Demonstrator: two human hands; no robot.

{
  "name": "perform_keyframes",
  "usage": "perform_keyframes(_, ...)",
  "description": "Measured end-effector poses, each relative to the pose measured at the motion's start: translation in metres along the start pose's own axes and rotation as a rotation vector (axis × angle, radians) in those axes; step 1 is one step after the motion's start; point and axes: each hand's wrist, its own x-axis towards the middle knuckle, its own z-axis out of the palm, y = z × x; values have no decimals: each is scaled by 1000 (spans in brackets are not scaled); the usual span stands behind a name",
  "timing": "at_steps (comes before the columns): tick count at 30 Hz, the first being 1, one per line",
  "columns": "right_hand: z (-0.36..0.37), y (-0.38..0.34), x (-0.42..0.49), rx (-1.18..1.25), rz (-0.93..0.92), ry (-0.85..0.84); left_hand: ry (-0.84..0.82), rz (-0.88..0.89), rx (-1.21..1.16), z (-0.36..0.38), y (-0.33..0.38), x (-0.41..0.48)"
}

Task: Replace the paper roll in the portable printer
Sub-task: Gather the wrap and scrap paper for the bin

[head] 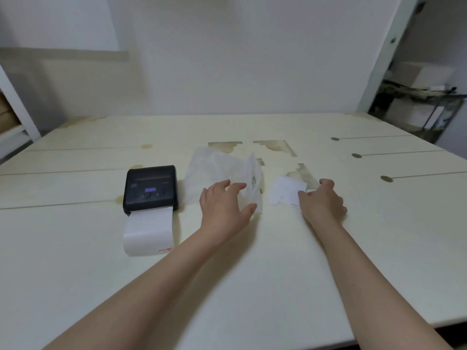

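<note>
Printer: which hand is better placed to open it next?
Left, probably. The left hand hovers open over the plastic bag, right beside the printer; the right hand is farther away, touching paper pieces.

Printer [151,186] at ten o'clock on table [252,261]; bag [217,170] at twelve; paper slips [286,191] at one.

Cream table [252,261] with brown stains and peeled patches, white wall [227,59] behind, dark shelving unit [417,107] at far right
</note>
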Motion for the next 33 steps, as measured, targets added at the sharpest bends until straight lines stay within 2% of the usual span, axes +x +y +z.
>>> perform_keyframes(7, 9, -14, -14, -176, -160, -16, -45, -44, 10, 10, 6, -1)
perform_keyframes(10, 13, -21, -15, -253, -141, -38, -54, -63, 3, 13, 8, -3)
perform_keyframes(12, 13, -26, -13, -220, -105, -67, -54, -73, -3, 14, 10, -3)
perform_keyframes(15, 16, -31, -9, -137, -78, -99, -51, -76, -6, 16, 10, -3)
perform_keyframes(21, 16, -29, -12, 102, -195, -130, -39, -72, -53, 16, 8, -2)
perform_keyframes(24, 6, -24, -10, 367, -118, -125, -6, -103, -120, 15, 6, -1)
perform_keyframes(26, -4, -16, -10, 545, -72, -209, 0, -118, -136, 14, 9, -1)
perform_keyframes(31, -20, -3, -19, 819, -46, -509, -36, -96, -170, 18, 28, -9)
perform_keyframes(33, -24, -2, -23, 871, -35, -565, -46, -70, -197, 23, 38, -16)
